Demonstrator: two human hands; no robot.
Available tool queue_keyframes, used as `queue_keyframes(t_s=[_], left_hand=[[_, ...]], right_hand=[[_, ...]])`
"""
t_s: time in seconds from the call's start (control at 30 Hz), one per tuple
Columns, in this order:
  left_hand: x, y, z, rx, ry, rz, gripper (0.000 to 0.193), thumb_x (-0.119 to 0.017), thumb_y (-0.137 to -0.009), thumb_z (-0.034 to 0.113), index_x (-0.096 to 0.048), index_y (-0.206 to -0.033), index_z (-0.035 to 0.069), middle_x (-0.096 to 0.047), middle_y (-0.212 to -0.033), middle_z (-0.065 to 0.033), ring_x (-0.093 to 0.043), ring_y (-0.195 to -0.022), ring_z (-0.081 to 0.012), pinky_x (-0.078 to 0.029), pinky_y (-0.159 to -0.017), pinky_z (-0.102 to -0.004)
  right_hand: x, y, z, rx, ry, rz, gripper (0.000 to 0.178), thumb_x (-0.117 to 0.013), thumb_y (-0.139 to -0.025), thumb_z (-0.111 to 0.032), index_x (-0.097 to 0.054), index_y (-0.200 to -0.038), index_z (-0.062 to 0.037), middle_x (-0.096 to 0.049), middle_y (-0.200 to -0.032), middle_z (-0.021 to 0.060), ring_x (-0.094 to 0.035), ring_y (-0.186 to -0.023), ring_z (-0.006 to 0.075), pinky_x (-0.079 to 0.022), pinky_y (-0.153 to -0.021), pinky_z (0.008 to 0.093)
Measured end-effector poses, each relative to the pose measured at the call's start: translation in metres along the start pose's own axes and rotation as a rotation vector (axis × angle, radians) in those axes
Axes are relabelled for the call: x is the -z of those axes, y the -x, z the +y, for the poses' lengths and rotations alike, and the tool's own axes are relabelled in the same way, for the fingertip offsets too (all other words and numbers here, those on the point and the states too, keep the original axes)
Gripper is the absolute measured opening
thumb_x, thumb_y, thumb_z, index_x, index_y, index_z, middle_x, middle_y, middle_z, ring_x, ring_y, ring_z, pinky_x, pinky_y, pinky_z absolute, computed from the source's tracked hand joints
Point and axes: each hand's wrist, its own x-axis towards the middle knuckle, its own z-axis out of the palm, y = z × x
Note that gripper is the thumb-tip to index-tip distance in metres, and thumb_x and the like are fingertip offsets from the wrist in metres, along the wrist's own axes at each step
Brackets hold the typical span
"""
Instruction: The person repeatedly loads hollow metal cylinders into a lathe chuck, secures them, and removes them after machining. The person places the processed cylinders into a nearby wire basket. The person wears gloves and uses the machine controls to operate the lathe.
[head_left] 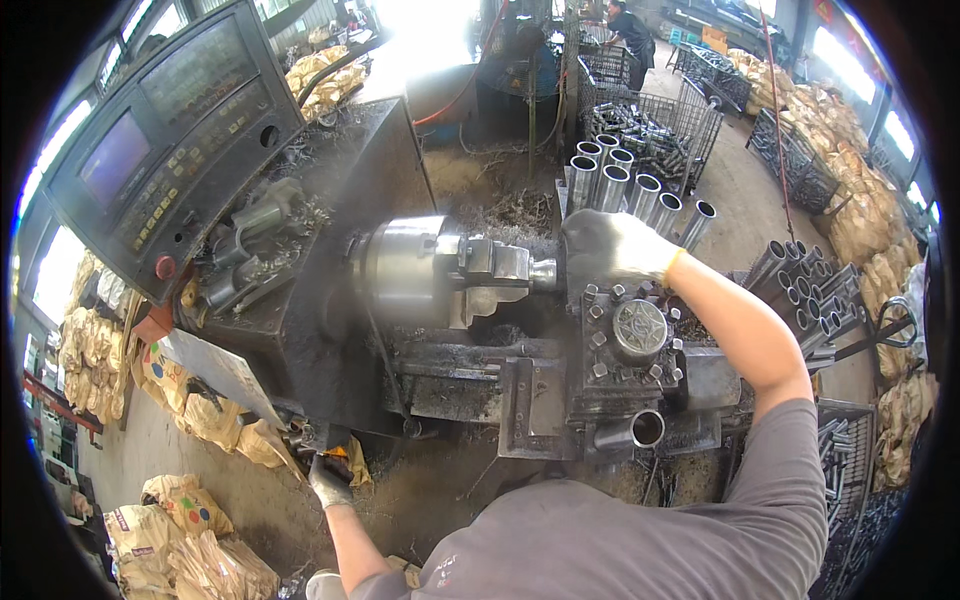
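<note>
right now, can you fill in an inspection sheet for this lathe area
Surface: lathe bed, dark debris on it
Job's things: chuck; metal piece at its front; tool post; metal tubes beyond
Clutter: metal shavings behind the chuck
Hands: right gloved hand beside the metal piece, contact unclear; left gloved hand low, grip unclear
Cables: red line, hose or cable unclear
Surroundings: sacks, wire bin, another person

Can't tell what my R hand (612, 245) has, if anything; L hand (331, 484) fingertips unclear, too sm.; screen (115, 160) blurry.
</note>
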Motion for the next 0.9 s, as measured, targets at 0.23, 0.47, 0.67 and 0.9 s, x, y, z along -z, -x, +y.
queue_keyframes(t_s=[0.23, 0.47, 0.67, 0.9], left_hand=[[0.030, -0.010, -0.008, -0.305, -0.480, 0.221, 0.052, -0.063, -0.105, 0.058, -0.071, -0.118, 0.008, -0.066, -0.083, -0.0073, -0.058, -0.069, -0.0156, -0.046, -0.061, -0.0372], [-0.204, 0.155, 0.198, -1.772, -1.190, 0.083, 0.035, -0.059, -0.105, 0.018, -0.069, -0.135, 0.003, -0.075, -0.111, -0.0216, -0.076, -0.093, -0.0356, -0.061, -0.081, -0.0462], [-0.326, 0.030, 0.326, -1.348, -1.920, 0.236, 0.069, -0.055, -0.105, 0.028, -0.036, -0.166, 0.003, -0.079, -0.112, -0.0247, -0.079, -0.095, -0.0419, -0.063, -0.084, -0.0516], [-0.295, 0.112, 0.271, -1.835, -1.322, 0.230, 0.062, -0.057, -0.107, 0.032, -0.046, -0.163, 0.006, -0.078, -0.116, -0.0234, -0.079, -0.096, -0.0406, -0.062, -0.084, -0.0532]], right_hand=[[0.038, 0.117, -0.025, -0.085, -0.106, 0.275, 0.039, -0.080, -0.090, -0.015, -0.071, -0.126, -0.0011, -0.077, -0.099, 0.0090, -0.072, -0.087, 0.0163, -0.058, -0.084, 0.0313], [0.011, 0.220, -0.012, -0.276, -0.421, 0.457, 0.039, -0.073, -0.090, 0.000, -0.068, -0.129, 0.0036, -0.075, -0.101, 0.0051, -0.070, -0.095, 0.0113, -0.057, -0.090, 0.0289], [-0.006, 0.274, -0.032, -0.370, -0.359, 0.473, 0.038, -0.075, -0.089, -0.002, -0.070, -0.125, 0.0036, -0.075, -0.099, 0.0050, -0.068, -0.092, 0.0103, -0.057, -0.086, 0.0290], [0.003, 0.315, -0.055, -0.384, -0.201, 0.397, 0.039, -0.080, -0.087, -0.009, -0.073, -0.124, 0.0019, -0.081, -0.103, 0.0114, -0.076, -0.095, 0.0167, -0.060, -0.090, 0.0332]])
